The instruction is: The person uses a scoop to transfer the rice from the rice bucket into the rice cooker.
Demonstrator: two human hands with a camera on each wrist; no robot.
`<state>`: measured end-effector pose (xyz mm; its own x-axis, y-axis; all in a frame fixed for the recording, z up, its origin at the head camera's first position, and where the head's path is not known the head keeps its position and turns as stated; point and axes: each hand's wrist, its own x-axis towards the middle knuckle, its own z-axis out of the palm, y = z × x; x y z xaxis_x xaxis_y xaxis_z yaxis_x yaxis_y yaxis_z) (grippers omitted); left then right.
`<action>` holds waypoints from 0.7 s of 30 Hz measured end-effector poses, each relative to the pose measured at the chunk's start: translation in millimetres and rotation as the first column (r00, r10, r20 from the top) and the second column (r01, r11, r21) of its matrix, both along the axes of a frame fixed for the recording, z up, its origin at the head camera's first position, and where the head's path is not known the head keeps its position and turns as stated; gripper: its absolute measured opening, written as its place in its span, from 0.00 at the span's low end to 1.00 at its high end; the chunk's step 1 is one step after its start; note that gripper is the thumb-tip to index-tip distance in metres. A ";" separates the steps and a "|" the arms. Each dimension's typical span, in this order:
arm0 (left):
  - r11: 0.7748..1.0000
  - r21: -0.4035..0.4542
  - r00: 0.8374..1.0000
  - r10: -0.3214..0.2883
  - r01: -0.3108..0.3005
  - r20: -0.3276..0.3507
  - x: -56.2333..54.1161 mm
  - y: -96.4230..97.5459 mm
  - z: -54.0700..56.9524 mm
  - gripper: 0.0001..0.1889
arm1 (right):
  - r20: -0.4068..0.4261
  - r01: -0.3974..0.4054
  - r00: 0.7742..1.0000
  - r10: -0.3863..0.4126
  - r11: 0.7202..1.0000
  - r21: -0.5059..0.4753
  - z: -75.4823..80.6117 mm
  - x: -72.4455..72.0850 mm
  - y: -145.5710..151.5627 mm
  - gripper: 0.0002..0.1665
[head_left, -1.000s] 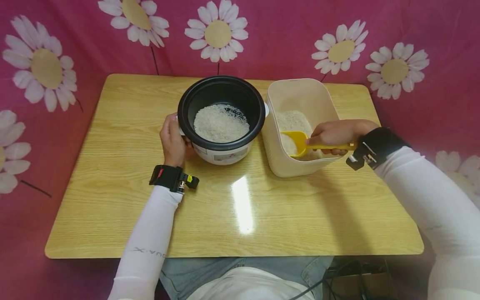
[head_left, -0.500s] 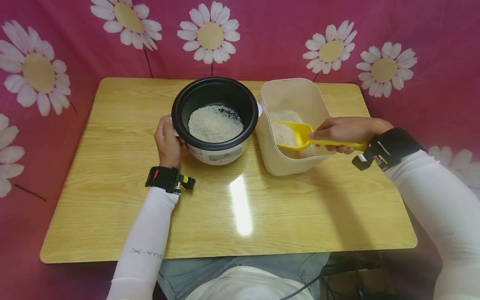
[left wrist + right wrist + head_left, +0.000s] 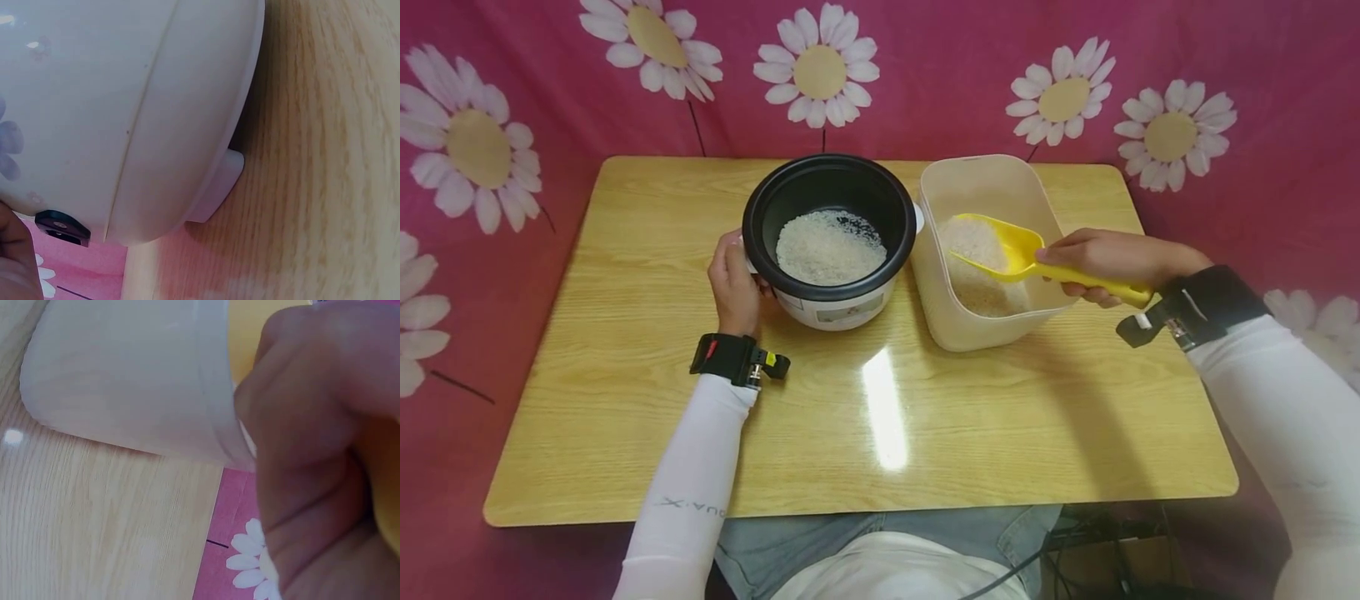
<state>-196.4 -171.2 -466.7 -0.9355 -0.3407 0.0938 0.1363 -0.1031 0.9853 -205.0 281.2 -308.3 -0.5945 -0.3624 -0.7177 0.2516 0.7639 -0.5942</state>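
My right hand [image 3: 1112, 258] grips the handle of a yellow scoop [image 3: 1022, 254]. White rice [image 3: 977, 240] fills the scoop, which is tilted over the inside of a cream rice bin [image 3: 973, 329]. More rice lies at the bottom of that bin. At the left side of a rice cooker [image 3: 850, 312], my left hand [image 3: 735, 287] holds its side handle; some fingers are hidden behind the body. A heap of rice [image 3: 829, 250] sits in the cooker's black inner pot. In the right wrist view, curled fingers [image 3: 312, 437] cover most of the scoop.
Both vessels stand side by side near the back of a wooden table [image 3: 820, 442]. The cooker's right handle [image 3: 919, 218] is close to the bin's wall. A pink flowered cloth [image 3: 955, 75] hangs behind the table.
My right hand has raised the scoop from low in the bin, loaded with rice, up toward the rim. My left hand stays at the cooker. The head view has shifted slightly.
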 end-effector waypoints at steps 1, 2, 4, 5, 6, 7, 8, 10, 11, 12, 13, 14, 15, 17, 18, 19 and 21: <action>1.000 -0.002 1.000 -0.001 0.001 -0.002 0.0 0.2 0.1 0.16 | -0.013 0.009 1.000 -0.009 1.000 -0.006 -0.2 1.2 1.6 0.28; 1.000 -0.006 1.000 -0.001 0.001 -0.003 0.2 0.3 0.1 0.17 | -0.022 0.024 0.999 -0.024 1.000 -0.014 -0.6 2.5 3.3 0.28; 1.000 -0.011 1.000 -0.002 0.001 -0.004 0.4 0.6 0.6 0.17 | -0.048 0.040 0.998 -0.042 0.999 -0.026 -1.6 5.3 6.2 0.28; 1.000 -0.012 1.000 -0.002 0.002 -0.005 0.6 0.7 0.8 0.17 | -0.054 0.052 0.997 -0.054 0.998 -0.037 -2.3 6.7 7.6 0.28; 1.000 -0.010 1.000 -0.004 0.004 -0.006 0.7 0.8 1.0 0.17 | -0.061 0.059 0.996 -0.062 0.997 -0.047 -3.0 8.1 8.9 0.27; 1.000 -0.012 1.000 -0.004 0.003 -0.011 0.3 0.7 0.5 0.17 | -0.066 0.064 0.996 -0.068 0.996 -0.058 -3.6 9.3 10.0 0.27; 1.000 -0.014 1.000 -0.004 0.004 -0.016 0.1 0.7 0.6 0.17 | -0.068 0.069 0.995 -0.074 0.995 -0.071 -4.3 10.4 11.1 0.27; 1.000 -0.018 1.000 -0.005 0.005 -0.029 -0.2 0.7 0.5 0.17 | -0.074 0.078 0.994 -0.085 0.993 -0.087 -5.4 12.6 12.9 0.27; 1.000 -0.021 0.999 -0.006 0.005 -0.036 -0.4 0.6 0.3 0.17 | -0.078 0.082 0.993 -0.090 0.992 -0.096 -6.0 13.6 13.8 0.27; 1.000 -0.023 0.999 -0.005 0.004 -0.043 -0.8 0.5 0.0 0.17 | -0.083 0.087 0.992 -0.096 0.991 -0.104 -6.6 14.4 14.5 0.27; 1.000 -0.028 0.999 -0.005 0.004 -0.051 -1.3 0.3 -0.4 0.17 | -0.089 0.092 0.991 -0.102 0.989 -0.112 -7.2 15.0 15.1 0.28; 1.000 -0.030 0.999 -0.006 0.004 -0.054 -1.0 0.3 -0.2 0.17 | -0.093 0.100 0.989 -0.111 0.988 -0.119 -7.5 15.7 15.6 0.28; 0.999 -0.032 0.998 -0.007 0.005 -0.058 -1.0 0.2 -0.2 0.17 | -0.100 0.106 0.988 -0.119 0.987 -0.123 -7.8 16.4 15.9 0.28; 0.999 -0.037 0.998 -0.006 0.003 -0.061 -1.2 -0.2 -0.7 0.17 | -0.106 0.122 0.985 -0.137 0.983 -0.140 -8.6 17.1 15.9 0.28; 0.999 -0.038 0.998 -0.004 0.002 -0.062 -1.1 -0.4 -0.8 0.17 | -0.105 0.133 0.983 -0.150 0.980 -0.149 -8.9 17.3 15.7 0.28; 0.999 -0.043 0.998 -0.004 0.001 -0.063 -0.9 -0.5 -0.9 0.17 | -0.102 0.144 0.982 -0.161 0.977 -0.157 -9.1 17.7 15.4 0.28; 0.999 -0.051 0.998 0.000 -0.003 -0.062 -0.4 -0.6 -0.9 0.16 | -0.096 0.162 0.979 -0.180 0.971 -0.174 -9.5 18.3 14.3 0.27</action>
<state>-196.8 -171.7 -467.6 -0.9268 -0.3354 0.1692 0.1978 -0.0527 0.9788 -186.7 295.5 -317.8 -0.7298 -0.3558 -0.5838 0.2963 0.6050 -0.7391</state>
